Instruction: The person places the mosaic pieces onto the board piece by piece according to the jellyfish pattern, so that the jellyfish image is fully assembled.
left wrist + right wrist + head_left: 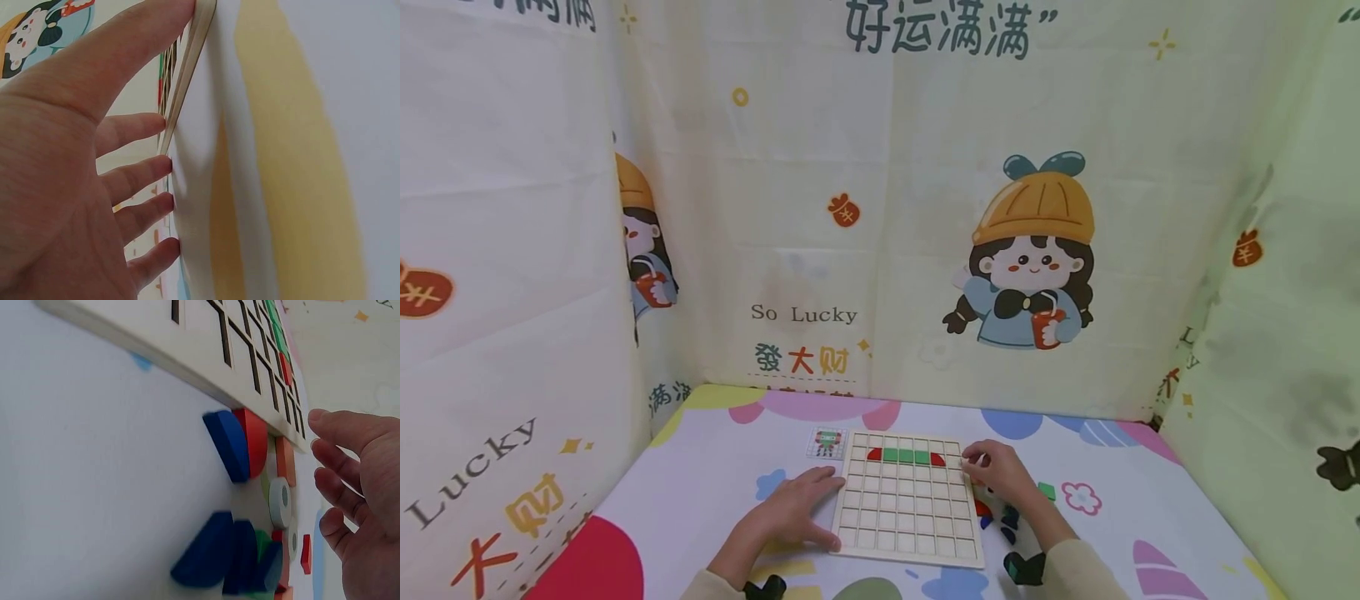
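Observation:
A pale wooden grid board lies on the table. In an upper row sit green square pieces, with a red curved-edge piece at the left end and another at the right. My left hand rests at the board's left edge, fingers spread, thumb by the near corner. Close to the far right edge is my right hand. In the right wrist view its fingers are loosely bent, with nothing seen between them. Below that hand, a red piece and a blue piece lean against the board's side.
Right of the board lie several dark blue pieces, a white ring, an orange block and a green piece. A small pattern card lies at the board's far left corner. Printed cloth walls enclose the table.

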Demonstrator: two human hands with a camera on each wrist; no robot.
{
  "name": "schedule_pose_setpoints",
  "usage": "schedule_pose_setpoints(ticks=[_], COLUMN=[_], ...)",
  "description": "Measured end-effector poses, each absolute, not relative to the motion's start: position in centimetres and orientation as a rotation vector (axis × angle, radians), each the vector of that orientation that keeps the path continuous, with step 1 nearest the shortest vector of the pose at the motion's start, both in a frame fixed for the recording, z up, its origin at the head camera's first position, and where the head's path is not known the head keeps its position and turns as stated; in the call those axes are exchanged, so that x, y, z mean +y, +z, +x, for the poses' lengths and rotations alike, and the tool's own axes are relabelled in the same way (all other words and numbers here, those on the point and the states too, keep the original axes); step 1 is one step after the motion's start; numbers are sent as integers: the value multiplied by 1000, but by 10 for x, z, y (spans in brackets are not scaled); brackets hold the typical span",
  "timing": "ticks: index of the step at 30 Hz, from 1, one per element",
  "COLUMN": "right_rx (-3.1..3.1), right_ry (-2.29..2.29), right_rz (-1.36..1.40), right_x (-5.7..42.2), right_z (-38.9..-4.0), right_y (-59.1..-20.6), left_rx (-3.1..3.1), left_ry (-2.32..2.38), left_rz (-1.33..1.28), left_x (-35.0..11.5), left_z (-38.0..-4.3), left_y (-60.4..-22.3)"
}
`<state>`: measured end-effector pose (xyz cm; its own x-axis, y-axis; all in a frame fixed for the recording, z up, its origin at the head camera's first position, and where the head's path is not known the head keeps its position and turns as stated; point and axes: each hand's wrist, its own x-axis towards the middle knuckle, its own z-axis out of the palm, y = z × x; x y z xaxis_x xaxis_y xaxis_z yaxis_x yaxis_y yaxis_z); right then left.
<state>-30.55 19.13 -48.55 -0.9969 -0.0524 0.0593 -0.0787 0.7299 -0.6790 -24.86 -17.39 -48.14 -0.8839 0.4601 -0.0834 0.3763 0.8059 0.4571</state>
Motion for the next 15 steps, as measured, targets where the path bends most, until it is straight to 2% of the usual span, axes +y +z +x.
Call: schedule_pose_setpoints(ticks=[15], right_rx=[-2935], right_ry=[1049], right_rz=[110], right_x=[212], right_z=[-290], right_y=[-485], left_rx=[2809], left_ry=[617], left_rz=[698], left_x=[-174], left_z=[-248], left_y=[-480])
